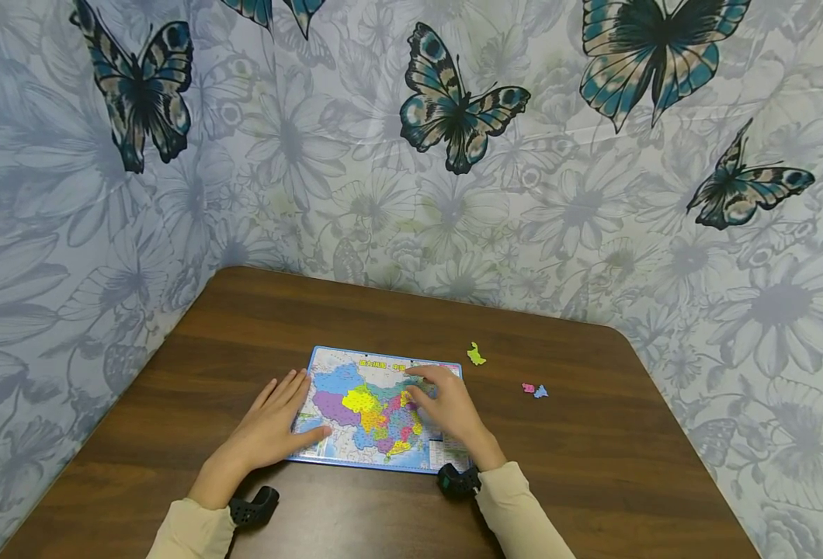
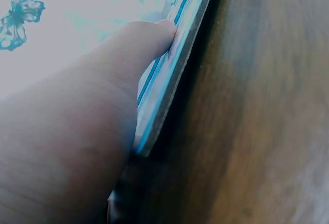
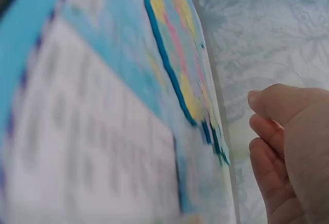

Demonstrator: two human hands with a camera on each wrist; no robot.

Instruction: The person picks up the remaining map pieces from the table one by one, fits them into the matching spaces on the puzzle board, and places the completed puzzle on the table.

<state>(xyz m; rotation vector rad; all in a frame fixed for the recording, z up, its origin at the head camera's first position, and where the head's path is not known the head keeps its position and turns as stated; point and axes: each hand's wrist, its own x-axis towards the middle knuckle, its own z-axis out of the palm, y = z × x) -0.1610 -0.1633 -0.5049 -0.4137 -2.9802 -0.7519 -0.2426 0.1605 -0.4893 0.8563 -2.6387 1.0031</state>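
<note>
A map puzzle board [image 1: 383,458] with a blue border and coloured regions lies on the table. My left hand [image 1: 265,427] rests on the board's left side, fingers straight and thumb spread onto the map. In the left wrist view, the thumb [image 2: 149,36] touches the board near its front edge. Over the upper right of the map, my right hand [image 1: 449,404] hovers with bent fingers and thumb apart. The right wrist view shows no piece between its thumb [image 3: 277,100] and fingers; the fingertips are partly hidden there.
A yellow-green puzzle piece [image 1: 476,355] lies beyond the board's upper right corner. Farther right, a pink piece [image 1: 528,387] and a blue piece [image 1: 540,392] sit side by side. The brown wooden table [image 1: 593,481] meets a butterfly-patterned wall covering [image 1: 355,194].
</note>
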